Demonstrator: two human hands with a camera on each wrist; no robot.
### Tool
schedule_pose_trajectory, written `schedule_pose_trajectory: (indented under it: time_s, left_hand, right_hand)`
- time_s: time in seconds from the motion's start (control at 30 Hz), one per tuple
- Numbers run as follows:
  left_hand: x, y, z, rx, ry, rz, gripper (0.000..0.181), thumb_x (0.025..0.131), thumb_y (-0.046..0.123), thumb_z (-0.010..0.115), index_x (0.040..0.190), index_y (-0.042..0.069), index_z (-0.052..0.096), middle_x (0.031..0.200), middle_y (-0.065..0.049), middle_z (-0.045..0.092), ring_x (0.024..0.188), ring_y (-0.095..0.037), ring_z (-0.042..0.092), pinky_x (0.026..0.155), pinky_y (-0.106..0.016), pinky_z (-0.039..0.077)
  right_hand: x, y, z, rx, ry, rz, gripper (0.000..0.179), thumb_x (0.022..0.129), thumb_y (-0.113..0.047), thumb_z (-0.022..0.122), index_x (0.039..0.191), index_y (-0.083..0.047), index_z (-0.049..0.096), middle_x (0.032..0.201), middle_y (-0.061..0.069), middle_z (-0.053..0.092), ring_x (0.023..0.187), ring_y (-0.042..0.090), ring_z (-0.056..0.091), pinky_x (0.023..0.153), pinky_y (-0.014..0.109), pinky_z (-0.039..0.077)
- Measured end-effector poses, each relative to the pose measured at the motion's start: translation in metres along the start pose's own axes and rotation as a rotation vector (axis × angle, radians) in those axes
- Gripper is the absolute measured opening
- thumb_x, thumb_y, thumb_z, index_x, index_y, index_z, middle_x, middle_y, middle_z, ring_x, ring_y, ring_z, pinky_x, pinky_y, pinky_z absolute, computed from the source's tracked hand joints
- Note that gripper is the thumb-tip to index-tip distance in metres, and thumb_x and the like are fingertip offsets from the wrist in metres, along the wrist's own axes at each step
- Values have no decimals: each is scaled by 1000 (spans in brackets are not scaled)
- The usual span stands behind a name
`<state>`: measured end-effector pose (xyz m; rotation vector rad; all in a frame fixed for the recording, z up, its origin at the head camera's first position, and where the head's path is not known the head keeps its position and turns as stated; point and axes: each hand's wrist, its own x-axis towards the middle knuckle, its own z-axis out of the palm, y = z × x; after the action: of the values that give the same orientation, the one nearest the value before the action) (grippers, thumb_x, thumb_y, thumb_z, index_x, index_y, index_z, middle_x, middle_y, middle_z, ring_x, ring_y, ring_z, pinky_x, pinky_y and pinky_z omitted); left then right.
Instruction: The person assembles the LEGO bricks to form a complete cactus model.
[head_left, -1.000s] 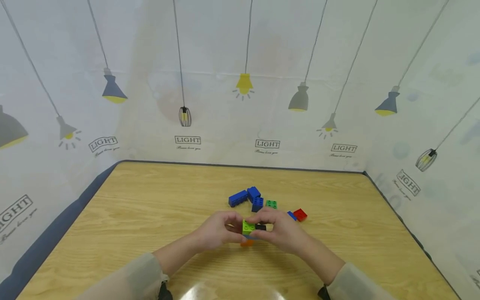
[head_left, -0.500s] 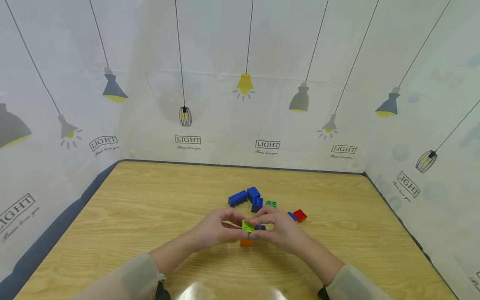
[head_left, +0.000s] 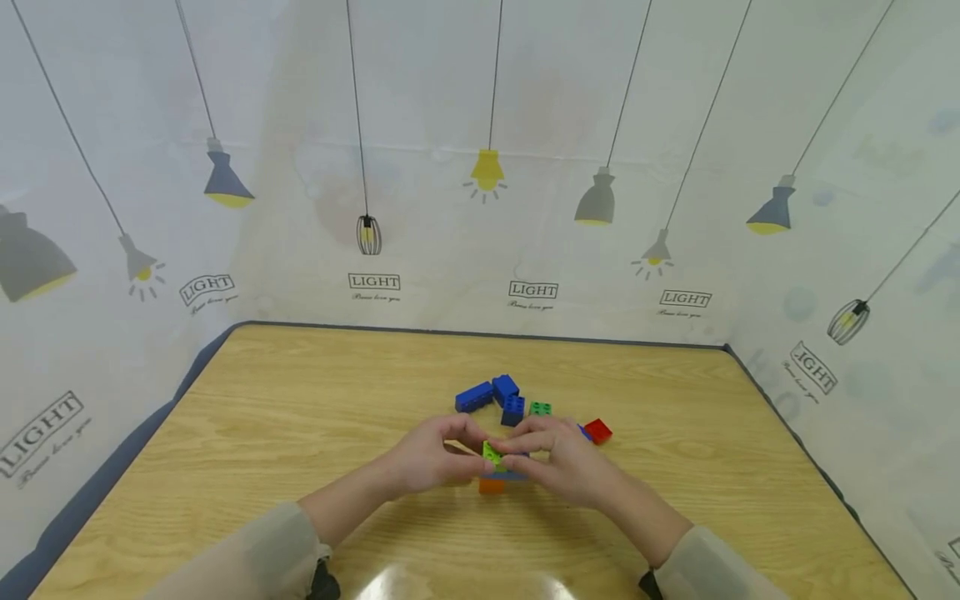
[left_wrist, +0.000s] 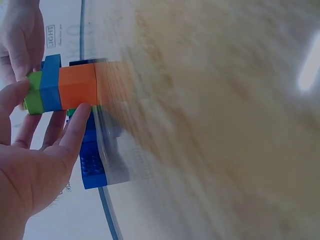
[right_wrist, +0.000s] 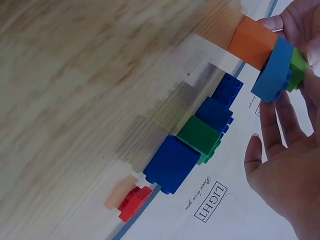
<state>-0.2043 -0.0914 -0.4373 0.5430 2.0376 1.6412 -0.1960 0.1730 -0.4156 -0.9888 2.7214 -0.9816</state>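
Observation:
A small stack stands on the table: an orange brick (left_wrist: 77, 85) at the bottom, a longer blue brick (right_wrist: 274, 70) across it, a lime-green brick (head_left: 492, 454) on top. The blue brick sticks out past the orange one toward the right. My left hand (head_left: 431, 454) grips the lime-green brick from the left, thumb in front and fingers behind, with its little finger by the orange brick. From the right, my right hand (head_left: 566, 462) pinches the same brick, thumb and forefinger at its near and far sides. Those fingers hide part of its studs.
Behind the stack lie several loose dark-blue bricks (head_left: 475, 397) and a green brick (head_left: 541, 408). A red brick (head_left: 597, 431) lies farther right beside a partly hidden blue one (right_wrist: 172, 164). A lamp-patterned sheet borders the wooden table (head_left: 337, 375).
My right thumb and fingers have moved left onto the lime-green brick, covering the blue brick's studs that showed beside it. More of the orange brick shows below than a second ago.

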Motion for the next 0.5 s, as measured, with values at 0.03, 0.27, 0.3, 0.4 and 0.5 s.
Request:
schedule_pose_trajectory:
  time_s: [0.03, 0.27, 0.3, 0.4, 0.5]
  left_hand:
    - [0, 0, 0, -3, 1, 0, 28, 100, 21, 82, 122, 6, 71, 125, -11, 70, 108, -22, 76, 92, -40, 67]
    - [0, -3, 1, -28, 1, -8, 27, 100, 20, 82, 122, 8, 72, 124, -10, 70, 108, -22, 76, 93, -40, 66]
    - [0, -3, 2, -28, 2, -9, 27, 100, 21, 82, 122, 8, 72, 124, -10, 70, 108, -22, 76, 93, -41, 66]
    - [-1, -4, 3, -25, 5, -10, 27, 100, 22, 82, 122, 10, 72, 125, -11, 70, 108, -23, 76, 94, -42, 66]
    - [-1, -4, 3, -23, 8, -7, 27, 100, 23, 83, 122, 10, 72, 124, -11, 70, 108, -23, 76, 94, -43, 66]
  right_hand:
    - [0, 0, 0, 0, 0, 3, 27, 104, -26, 77, 131, -28, 82, 120, -11, 78, 104, 5, 67, 94, 39, 38]
    - [3, -1, -1, 5, 7, 6, 25, 102, -29, 81, 127, -26, 84, 115, -8, 79, 97, 3, 66, 87, 34, 47]
    - [4, -1, -1, 13, 5, 3, 25, 101, -28, 81, 126, -25, 84, 114, -8, 79, 96, 2, 66, 85, 32, 49]
    - [5, -2, -1, 28, 5, 6, 26, 100, -27, 82, 125, -23, 85, 113, -6, 79, 93, 2, 65, 78, 26, 51]
    - [5, -2, 0, 30, 10, 23, 26, 99, -26, 83, 125, -23, 85, 112, -6, 79, 93, 2, 65, 76, 24, 52]
